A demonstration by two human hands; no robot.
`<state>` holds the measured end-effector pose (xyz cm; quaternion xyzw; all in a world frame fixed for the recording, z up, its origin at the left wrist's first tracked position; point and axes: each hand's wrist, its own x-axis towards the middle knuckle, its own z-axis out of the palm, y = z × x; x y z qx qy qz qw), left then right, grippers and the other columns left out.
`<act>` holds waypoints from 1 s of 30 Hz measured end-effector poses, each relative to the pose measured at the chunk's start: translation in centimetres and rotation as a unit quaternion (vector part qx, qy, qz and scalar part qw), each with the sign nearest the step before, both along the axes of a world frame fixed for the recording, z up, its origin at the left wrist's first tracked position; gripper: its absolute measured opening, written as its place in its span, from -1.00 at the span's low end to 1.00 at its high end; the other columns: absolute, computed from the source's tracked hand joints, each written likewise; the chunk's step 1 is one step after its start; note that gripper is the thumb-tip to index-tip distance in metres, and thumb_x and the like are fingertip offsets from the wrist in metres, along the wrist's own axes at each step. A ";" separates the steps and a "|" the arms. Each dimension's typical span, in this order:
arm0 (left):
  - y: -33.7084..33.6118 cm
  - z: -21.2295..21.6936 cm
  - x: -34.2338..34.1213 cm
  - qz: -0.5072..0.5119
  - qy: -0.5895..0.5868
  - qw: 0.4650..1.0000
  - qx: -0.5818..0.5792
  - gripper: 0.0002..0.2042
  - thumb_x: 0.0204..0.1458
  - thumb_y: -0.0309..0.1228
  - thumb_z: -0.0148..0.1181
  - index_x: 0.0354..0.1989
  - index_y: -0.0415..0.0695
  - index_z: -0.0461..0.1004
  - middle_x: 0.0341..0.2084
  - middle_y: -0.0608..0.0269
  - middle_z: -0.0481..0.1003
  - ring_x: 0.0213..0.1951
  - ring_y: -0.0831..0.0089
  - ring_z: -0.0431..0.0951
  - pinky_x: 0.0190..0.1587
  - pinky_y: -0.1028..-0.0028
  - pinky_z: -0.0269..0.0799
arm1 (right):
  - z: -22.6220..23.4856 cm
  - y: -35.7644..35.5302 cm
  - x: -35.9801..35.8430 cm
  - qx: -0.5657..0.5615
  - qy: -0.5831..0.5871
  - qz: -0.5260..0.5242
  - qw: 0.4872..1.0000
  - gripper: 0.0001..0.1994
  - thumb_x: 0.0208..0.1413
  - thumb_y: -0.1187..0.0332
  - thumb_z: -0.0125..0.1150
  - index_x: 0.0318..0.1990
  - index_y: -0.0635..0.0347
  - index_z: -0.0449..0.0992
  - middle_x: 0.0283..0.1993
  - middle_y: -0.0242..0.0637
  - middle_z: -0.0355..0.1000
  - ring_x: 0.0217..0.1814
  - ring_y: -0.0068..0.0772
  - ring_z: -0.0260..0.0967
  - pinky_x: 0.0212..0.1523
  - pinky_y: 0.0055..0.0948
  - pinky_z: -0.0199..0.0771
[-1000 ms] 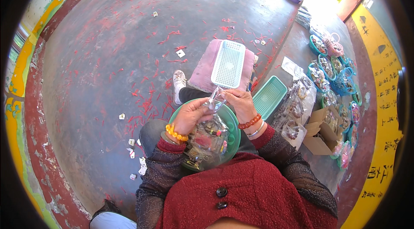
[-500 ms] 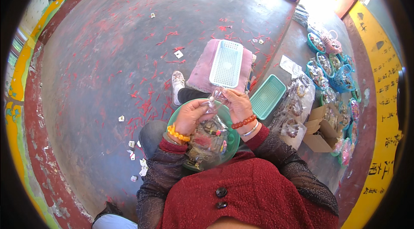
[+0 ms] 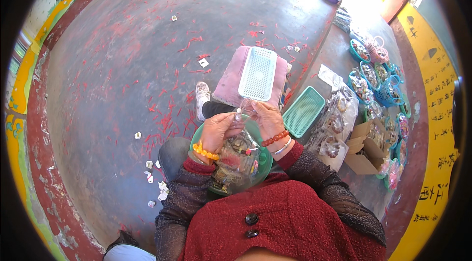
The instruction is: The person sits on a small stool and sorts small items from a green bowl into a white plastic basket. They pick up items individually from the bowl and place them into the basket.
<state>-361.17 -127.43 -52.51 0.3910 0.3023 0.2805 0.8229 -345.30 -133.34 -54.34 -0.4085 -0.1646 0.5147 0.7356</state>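
Both my hands meet above a green basin (image 3: 267, 163) in my lap. My left hand (image 3: 217, 132), with an amber bead bracelet at its wrist, pinches a small item with a white round bead (image 3: 239, 114). Fingers of my right hand (image 3: 270, 122) are closed on a thin, clear loop-like piece (image 3: 247, 106) beside that bead; whether it is plastic or a clear bracelet is hard to tell. Below, the basin holds clear plastic bags (image 3: 235, 160) with colourful beaded and corded pieces in them.
A pale blue plastic basket (image 3: 258, 74) rests on a pink cushion (image 3: 229, 80) ahead. To the right lie a green basket (image 3: 304, 111), bagged bracelets (image 3: 339, 113), an open cardboard box (image 3: 366, 150) and several filled blue baskets (image 3: 391, 91). Red scraps and white bits litter the floor.
My hands have shifted only slightly, and the bead has moved a little left and down. Both hands keep their pinch.
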 end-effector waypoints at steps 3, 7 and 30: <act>0.7 -0.1 -0.5 0.041 -0.015 0.999 0.001 -0.75 0.15 -0.45 -0.07 -0.10 -0.37 0.37 -0.26 0.04 0.50 -0.27 0.34 0.55 -0.19 0.50 0.52 | 0.6 -0.2 0.1 -0.038 -0.006 0.030 0.999 -0.82 0.05 0.34 0.18 -0.23 0.23 0.50 -0.36 -0.37 0.48 -0.38 -0.60 0.37 -0.36 -0.62 0.31; 0.8 -0.1 -0.6 0.062 -0.036 0.997 0.009 -0.75 0.15 -0.45 -0.07 -0.08 -0.36 0.37 -0.26 0.02 0.50 -0.27 0.33 0.55 -0.20 0.51 0.52 | 0.8 -0.5 -0.1 -0.069 -0.059 0.058 0.994 -0.82 0.04 0.33 0.19 -0.24 0.21 0.50 -0.38 -0.40 0.47 -0.38 -0.60 0.37 -0.38 -0.64 0.30; 0.1 0.6 -0.6 0.130 -0.017 0.989 0.062 -0.79 0.14 -0.39 0.00 -0.17 -0.24 0.46 -0.36 0.34 0.49 -0.39 0.64 0.38 -0.41 0.66 0.25 | 1.2 -0.3 -3.1 -0.037 -0.167 0.130 0.977 -0.90 0.01 0.47 0.18 -0.30 0.25 0.50 -0.43 -0.51 0.41 -0.44 -0.77 0.28 -0.44 -0.73 0.28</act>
